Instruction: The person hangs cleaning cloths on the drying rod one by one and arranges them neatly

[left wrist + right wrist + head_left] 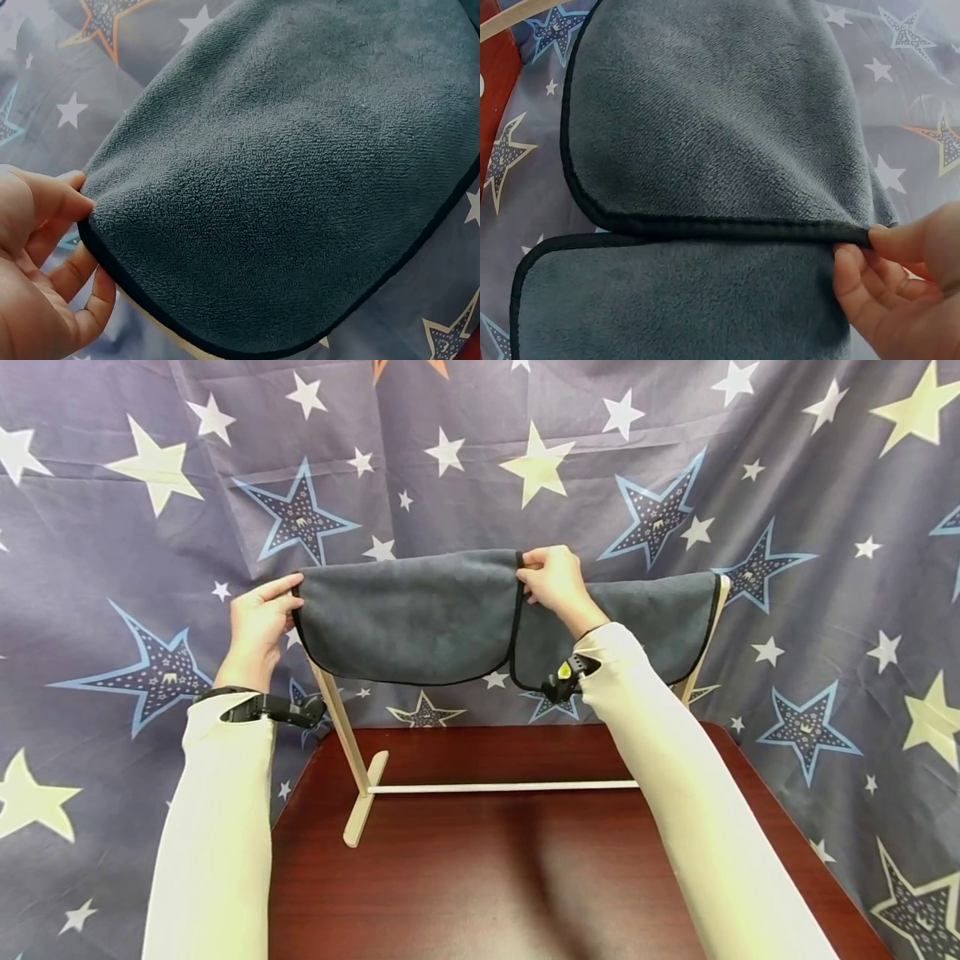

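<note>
Two grey towels with black edging drape over the top of a wooden rack. The left towel (408,618) is held at both upper corners. My left hand (257,618) pinches its left edge between thumb and fingers, beside the rack's left post. At its right edge my right hand (557,581) pinches the black border, as the right wrist view also shows. The right towel (622,610) hangs behind my right wrist, its left border right by the left towel's edge. The rack's top bar is hidden under the cloth.
The rack's left post (341,718) stands on a wooden foot (365,799). A white lower rod (502,787) runs just above the dark red table (450,877). My right forearm covers the rack's right foot. A star-patterned cloth (465,410) hangs behind.
</note>
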The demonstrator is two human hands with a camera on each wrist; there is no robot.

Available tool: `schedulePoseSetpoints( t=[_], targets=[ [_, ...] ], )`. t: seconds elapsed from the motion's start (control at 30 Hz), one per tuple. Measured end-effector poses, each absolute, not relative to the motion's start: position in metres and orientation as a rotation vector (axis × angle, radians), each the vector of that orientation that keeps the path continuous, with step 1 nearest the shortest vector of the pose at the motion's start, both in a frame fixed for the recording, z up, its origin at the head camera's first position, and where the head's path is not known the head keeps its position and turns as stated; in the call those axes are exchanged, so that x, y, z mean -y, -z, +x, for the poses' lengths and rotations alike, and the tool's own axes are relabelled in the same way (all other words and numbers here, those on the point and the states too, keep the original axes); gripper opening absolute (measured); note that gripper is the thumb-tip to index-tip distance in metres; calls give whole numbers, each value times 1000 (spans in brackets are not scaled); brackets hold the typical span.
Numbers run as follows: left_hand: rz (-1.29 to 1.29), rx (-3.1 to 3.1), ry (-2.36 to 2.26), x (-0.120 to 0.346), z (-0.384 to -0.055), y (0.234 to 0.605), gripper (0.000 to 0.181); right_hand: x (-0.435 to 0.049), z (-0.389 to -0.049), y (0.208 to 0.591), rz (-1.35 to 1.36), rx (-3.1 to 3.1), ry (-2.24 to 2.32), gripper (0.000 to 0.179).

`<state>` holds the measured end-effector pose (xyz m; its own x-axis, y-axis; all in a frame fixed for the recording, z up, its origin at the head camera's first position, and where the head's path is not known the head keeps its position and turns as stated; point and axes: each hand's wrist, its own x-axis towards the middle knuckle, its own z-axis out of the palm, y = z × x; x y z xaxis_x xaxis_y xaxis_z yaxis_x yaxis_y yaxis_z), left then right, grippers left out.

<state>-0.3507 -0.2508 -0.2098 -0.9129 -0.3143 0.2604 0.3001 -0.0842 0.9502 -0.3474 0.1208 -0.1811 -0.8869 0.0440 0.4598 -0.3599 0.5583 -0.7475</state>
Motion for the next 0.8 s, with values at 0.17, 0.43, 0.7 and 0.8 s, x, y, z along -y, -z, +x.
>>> schedulePoseSetpoints(
  t=[0.17, 0.43, 0.7, 0.8],
  targets=[
    [16, 1792, 2081, 256, -350, 215, 45, -115, -344, 180, 297, 2362, -1248, 25],
    [-3, 1689, 2141, 259, -347, 223, 40, -109, -345, 187, 238, 2232, -1404, 23],
    [-8, 1629, 2117, 259, -348, 230, 36, -106, -346, 193, 284, 2270, -1381, 18],
    [0, 1618, 2123, 259, -349, 231, 34, -104, -344, 192, 304, 2306, -1372, 23]
  ],
)
